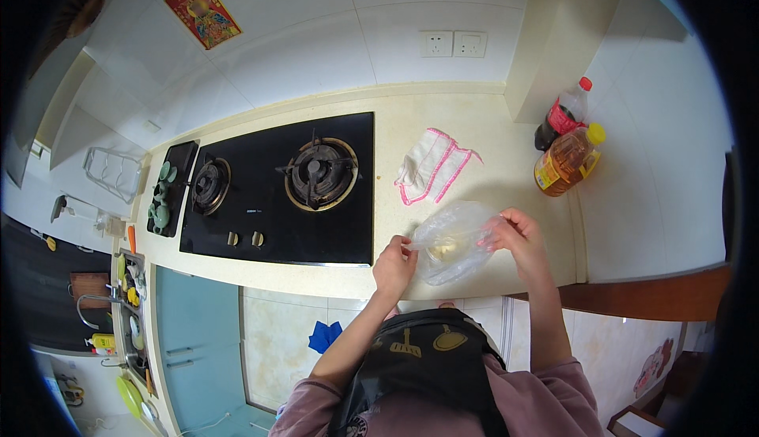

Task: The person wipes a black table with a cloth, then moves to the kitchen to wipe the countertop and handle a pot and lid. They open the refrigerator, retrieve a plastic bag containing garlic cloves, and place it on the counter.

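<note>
A clear plastic bag (456, 217) is spread between my two hands above the counter's front edge. Pale yellowish pieces (443, 248) show through the film, seemingly in a round container whose outline is blurred by the plastic. My left hand (394, 265) pinches the bag's left edge between thumb and fingers. On the other side, my right hand (517, 236) grips the right edge of the bag. Just behind the bag lies a folded white cloth (431, 167) with pink stitched edges, touched by neither hand.
Left of the bag is a black two-burner gas hob (267, 200). A cola bottle (560, 118) and a yellow-capped oil bottle (566, 161) stand at the right wall. Further left are a black tray (172, 182) with green teaware and a sink (131, 312). A blue object (324, 336) lies on the floor.
</note>
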The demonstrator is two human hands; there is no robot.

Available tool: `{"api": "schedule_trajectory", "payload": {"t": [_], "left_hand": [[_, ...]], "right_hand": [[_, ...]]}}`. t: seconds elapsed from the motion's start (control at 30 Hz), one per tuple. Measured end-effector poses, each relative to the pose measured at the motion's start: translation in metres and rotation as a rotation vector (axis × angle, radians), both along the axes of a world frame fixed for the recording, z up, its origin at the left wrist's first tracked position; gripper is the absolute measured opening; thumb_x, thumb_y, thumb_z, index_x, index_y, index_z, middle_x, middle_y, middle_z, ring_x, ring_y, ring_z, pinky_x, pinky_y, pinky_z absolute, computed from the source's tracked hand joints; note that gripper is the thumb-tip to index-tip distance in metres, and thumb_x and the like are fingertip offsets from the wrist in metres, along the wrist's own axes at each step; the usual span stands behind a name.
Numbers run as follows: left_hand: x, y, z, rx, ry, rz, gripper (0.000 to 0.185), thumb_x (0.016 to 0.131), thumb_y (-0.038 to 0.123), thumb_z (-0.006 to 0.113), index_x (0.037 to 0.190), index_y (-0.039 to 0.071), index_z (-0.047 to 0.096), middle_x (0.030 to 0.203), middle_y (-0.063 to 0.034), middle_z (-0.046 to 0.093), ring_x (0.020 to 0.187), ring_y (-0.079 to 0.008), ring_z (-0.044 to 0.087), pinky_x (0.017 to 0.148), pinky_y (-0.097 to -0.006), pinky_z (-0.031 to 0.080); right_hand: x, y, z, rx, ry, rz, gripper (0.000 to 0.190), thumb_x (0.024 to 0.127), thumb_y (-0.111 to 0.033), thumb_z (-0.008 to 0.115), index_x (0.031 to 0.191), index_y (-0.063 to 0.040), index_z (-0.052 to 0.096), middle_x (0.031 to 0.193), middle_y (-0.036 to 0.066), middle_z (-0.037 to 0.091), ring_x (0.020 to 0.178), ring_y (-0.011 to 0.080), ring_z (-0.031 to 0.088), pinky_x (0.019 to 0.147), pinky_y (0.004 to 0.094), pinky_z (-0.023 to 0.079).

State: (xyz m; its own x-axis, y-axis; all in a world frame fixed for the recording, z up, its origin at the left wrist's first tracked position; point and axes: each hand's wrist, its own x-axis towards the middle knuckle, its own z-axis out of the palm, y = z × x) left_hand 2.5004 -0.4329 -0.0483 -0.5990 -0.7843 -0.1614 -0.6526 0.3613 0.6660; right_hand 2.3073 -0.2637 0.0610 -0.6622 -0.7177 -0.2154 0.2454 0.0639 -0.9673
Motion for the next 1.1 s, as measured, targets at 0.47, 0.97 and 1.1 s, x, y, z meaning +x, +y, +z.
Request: {"api": "schedule_trajectory", "payload": {"t": [0.47, 0.97, 1.1], "left_hand": [[-0.001, -0.035, 0.176, 0.595, 0.584, -0.09, 0.024, 0.104, 0.023, 0.06, 0.111, 0.0, 0.064, 0.1, -0.0054, 0.071, 0.084, -0.0164, 0.069, 0.068, -0.0303, 0.056], [-0.047, -0.027, 0.181, 0.368, 0.576, -0.468, 0.041, 0.093, 0.009, 0.074, 0.132, 0.003, 0.061, 0.117, -0.0082, 0.066, 0.093, -0.0123, 0.065, 0.068, -0.0262, 0.058], [-0.042, -0.06, 0.15, 0.481, 0.83, -0.612, 0.072, 0.083, 0.007, 0.081, 0.147, 0.007, 0.049, 0.147, -0.0095, 0.052, 0.126, -0.0201, 0.056, 0.093, -0.0339, 0.057]], "right_hand": [[-0.013, -0.003, 0.046, -0.245, -0.214, -0.158, 0.016, 0.101, -0.019, 0.062, 0.102, -0.003, 0.066, 0.089, 0.008, 0.069, 0.074, 0.0155, 0.066, 0.063, 0.0307, 0.053], [-0.056, 0.03, -0.036, 0.241, 0.779, 0.243, 0.139, 0.056, -0.03, 0.096, 0.163, -0.004, 0.011, 0.163, 0.021, 0.03, 0.152, 0.034, 0.028, 0.122, 0.0506, 0.022], [-0.03, -0.011, -0.116, 0.411, 0.686, 0.432, 0.151, 0.052, -0.04, 0.097, 0.163, -0.004, 0.002, 0.164, 0.026, 0.023, 0.155, 0.0402, 0.019, 0.125, 0.0522, 0.015]]}}
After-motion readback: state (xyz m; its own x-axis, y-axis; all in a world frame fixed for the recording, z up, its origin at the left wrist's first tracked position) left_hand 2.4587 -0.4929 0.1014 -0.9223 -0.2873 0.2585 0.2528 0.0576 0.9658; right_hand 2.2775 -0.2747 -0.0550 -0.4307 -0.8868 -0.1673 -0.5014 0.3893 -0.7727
